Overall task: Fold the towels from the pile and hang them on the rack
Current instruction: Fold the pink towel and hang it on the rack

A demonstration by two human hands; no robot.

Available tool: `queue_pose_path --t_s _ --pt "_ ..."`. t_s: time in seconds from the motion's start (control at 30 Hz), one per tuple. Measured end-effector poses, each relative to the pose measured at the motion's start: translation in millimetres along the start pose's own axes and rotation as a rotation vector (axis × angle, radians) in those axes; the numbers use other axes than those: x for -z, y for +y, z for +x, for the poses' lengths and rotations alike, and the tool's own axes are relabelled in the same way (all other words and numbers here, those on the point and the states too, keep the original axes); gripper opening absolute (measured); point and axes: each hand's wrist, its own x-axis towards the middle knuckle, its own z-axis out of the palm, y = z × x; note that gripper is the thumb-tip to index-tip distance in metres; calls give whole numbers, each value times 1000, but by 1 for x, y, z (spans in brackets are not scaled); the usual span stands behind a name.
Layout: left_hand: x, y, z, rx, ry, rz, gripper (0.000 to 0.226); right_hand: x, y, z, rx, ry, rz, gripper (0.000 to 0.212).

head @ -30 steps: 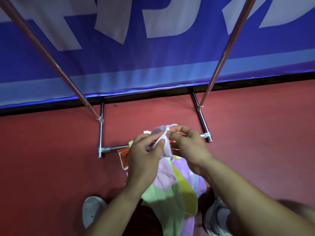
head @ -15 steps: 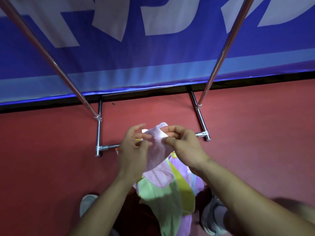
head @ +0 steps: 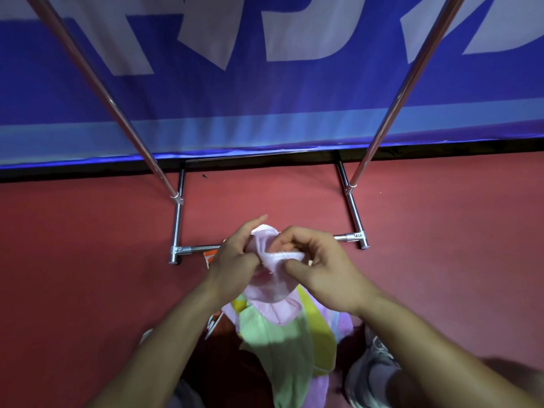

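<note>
A soft pile of green, yellow and purple towels (head: 273, 346) waits. The left hand (head: 232, 260) and right hand (head: 323, 270) pinch a small pink cloth towel (head: 269, 287) in curled fingers (folding looks just begun). The shiny metal rack (head: 177, 228) beyond shows no towels

text: none legible | blue banner (head: 371, 83): large white characters, cropped, unreadable

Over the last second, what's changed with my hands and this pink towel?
The left hand spread its fingers for a moment, then gripped the pink towel again. The right hand kept its pinch and shifted along the edge, so a short hem now runs between both hands. Unchanged: the pile below, the rack base on the floor.
</note>
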Motion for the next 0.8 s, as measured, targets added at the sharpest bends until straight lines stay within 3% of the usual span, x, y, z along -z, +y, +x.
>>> queue_pose_path --t_s 0.13,0.23,0.33,0.43,0.5,0.6,0.8 --pt "0 2 1 -112 109 22 67 12 8 -1 -1 71 -79 23" --pt "5 -1 5 -164 214 76 58 22 16 -1 -37 79 -127 33" --pt "13 -7 8 -144 200 100 40 31 22 -1 -63 91 -200 36" --pt "15 -9 4 -251 201 285 23 39 26 -3 -77 107 -261 37" --pt "13 -8 0 -307 175 433 18 42 28 -5 -73 111 -336 38" --pt "10 -3 -6 -270 131 470 12 44 34 -8 -84 88 -488 40" --pt "10 18 -14 -414 272 431 12 50 41 -8 -97 159 -647 6"
